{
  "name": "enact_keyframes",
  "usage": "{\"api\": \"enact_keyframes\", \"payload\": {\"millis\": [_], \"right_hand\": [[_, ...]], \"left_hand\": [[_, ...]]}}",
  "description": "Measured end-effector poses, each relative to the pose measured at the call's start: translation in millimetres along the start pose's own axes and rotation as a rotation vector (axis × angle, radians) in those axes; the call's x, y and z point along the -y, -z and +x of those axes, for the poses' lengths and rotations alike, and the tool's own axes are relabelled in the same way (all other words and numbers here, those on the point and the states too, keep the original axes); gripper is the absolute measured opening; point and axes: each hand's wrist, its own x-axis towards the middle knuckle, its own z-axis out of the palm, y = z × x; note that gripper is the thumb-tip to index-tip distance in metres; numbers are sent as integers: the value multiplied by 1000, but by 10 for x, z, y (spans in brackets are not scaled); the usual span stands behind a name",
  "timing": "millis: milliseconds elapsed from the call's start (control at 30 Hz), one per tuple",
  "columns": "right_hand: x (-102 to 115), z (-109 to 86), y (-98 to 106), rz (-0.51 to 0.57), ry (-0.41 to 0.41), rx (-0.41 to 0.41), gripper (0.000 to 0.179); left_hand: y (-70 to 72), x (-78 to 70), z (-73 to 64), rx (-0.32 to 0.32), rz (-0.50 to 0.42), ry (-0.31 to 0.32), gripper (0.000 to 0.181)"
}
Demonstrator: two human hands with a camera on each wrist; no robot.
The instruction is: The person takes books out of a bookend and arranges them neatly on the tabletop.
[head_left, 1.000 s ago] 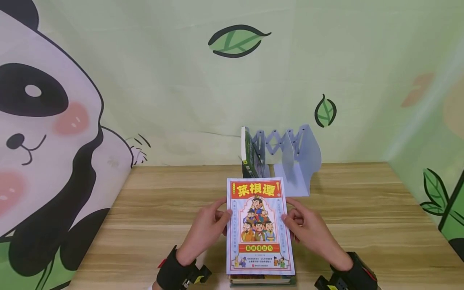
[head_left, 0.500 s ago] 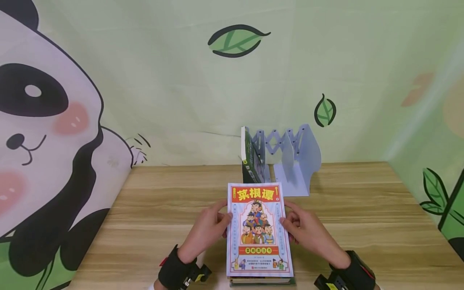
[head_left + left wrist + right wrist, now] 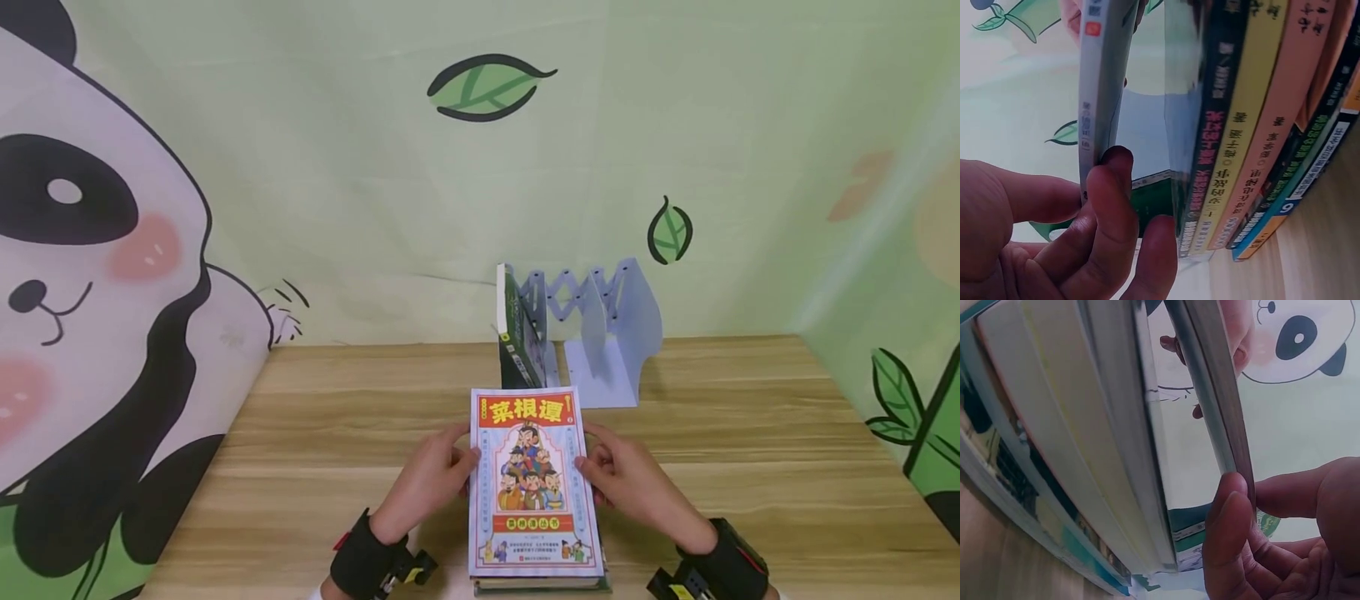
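Note:
A paperback book with a red title band and cartoon figures on its cover is held between both hands. My left hand pinches its left edge, thumb on the cover and fingers beneath. On the opposite edge, my right hand pinches it the same way. Below lies a stack of several books, mostly hidden by the paperback in the head view. Their coloured spines show in the left wrist view, and their page edges in the right wrist view. A gap separates the paperback from the stack.
Beyond the paperback stands a pale expandable bookend on the wooden table. A dark green book leans upright in its left end. Behind the table hangs a light green backdrop with a panda print.
The paperback has come slightly down and toward me, uncovering more of the green book. Both hands keep their grip and move with it.

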Motion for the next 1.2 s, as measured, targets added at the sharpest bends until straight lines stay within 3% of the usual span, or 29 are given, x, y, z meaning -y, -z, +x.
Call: {"api": "enact_keyframes", "payload": {"millis": [733,1200], "right_hand": [[-72,32,-56,-57,-70,12,55],[-94,33,-49,-71,-38,41,52]], "left_hand": [[-66,128,50,37,42,45,50],[-96,147,57,47,61,31,49]]}}
